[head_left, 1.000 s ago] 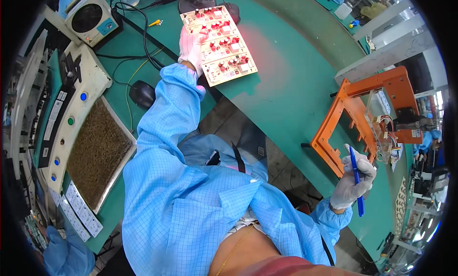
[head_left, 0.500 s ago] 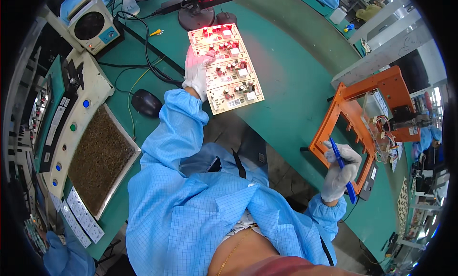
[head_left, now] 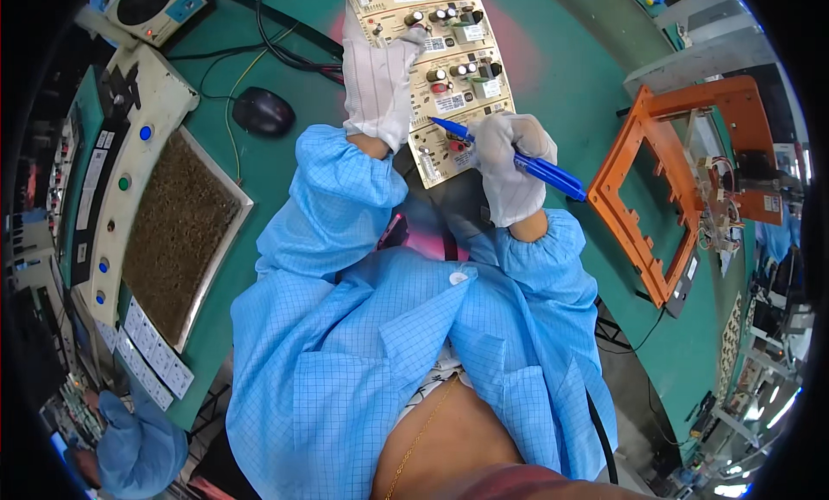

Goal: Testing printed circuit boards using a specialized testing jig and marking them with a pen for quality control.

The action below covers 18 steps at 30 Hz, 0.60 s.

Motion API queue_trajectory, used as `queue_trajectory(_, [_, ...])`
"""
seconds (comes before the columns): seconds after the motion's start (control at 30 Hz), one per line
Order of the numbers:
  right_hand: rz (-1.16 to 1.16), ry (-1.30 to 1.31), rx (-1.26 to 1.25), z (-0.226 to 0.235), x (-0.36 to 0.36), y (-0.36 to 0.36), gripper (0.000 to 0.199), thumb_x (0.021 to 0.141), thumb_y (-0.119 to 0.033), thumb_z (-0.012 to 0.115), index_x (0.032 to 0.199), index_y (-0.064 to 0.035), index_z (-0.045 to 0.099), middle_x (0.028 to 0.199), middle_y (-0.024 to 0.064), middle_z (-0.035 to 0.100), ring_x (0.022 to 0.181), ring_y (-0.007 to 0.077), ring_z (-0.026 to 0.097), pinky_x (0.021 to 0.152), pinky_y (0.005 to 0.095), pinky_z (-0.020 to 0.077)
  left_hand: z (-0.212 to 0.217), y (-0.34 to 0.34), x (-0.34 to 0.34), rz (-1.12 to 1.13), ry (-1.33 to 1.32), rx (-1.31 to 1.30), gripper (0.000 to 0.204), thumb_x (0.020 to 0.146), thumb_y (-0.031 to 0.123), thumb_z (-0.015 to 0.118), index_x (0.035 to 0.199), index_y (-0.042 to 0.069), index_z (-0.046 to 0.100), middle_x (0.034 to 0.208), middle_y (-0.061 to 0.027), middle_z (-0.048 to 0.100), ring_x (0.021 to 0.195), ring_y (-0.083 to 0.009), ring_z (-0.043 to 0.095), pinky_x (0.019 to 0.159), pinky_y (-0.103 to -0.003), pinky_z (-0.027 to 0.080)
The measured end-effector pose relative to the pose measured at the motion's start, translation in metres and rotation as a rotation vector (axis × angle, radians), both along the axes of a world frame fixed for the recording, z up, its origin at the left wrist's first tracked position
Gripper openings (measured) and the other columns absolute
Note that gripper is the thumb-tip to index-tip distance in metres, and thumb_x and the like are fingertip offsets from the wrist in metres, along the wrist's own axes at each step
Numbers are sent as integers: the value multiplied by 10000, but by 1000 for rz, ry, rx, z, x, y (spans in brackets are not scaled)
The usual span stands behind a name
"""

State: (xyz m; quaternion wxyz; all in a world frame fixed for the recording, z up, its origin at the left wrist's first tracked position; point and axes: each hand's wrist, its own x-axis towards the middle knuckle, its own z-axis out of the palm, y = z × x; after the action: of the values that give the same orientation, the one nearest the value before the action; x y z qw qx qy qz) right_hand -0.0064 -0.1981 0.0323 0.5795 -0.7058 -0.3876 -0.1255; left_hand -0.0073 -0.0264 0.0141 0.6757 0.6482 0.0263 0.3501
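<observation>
A cream circuit board panel (head_left: pixel 442 47), made of several joined boards with capacitors and other parts, extends past the upper edge of the view. My white-gloved left hand (head_left: pixel 378 79) grips its left side, with the thumb lying over the face of the panel. In my gloved right hand (head_left: pixel 511 167) is a blue marker pen (head_left: pixel 553 176). Its tip points left, at or just above the lower part of the panel; whether it touches I cannot tell. The right fingers hide the panel's lower right corner.
On the right stands an orange frame fixture (head_left: pixel 635 167) with wires attached. To the left are a black mouse (head_left: pixel 263 112), cables, a beige console (head_left: pixel 138 167) with coloured buttons and a brown tray (head_left: pixel 181 232). A speaker-like box (head_left: pixel 147 8) stands at the upper left.
My right hand has come left from the orange fixture to the panel, bringing the marker pen. The panel sits higher in view, and the red light that lit it now falls around it.
</observation>
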Motion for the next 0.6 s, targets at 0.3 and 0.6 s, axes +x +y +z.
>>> queue_trajectory(0.3, [-92,390,382,34,-21,2,157,860,-68,533,712,-19,508,656,57,557,441,69,467,412,205,378,15,-8,-14,83,-161,192,479,871,-15,500,1306,-6,301,1021,-135,594,857,-200,615,756,-313,549])
queue_trajectory(0.6, [-210,-181,188,44,17,32,122,876,-109,561,793,-20,554,679,32,567,487,68,522,421,212,399,33,-45,-37,73,-3,82,624,769,-69,464,1364,-14,282,1028,-80,559,802,-115,552,652,-228,478])
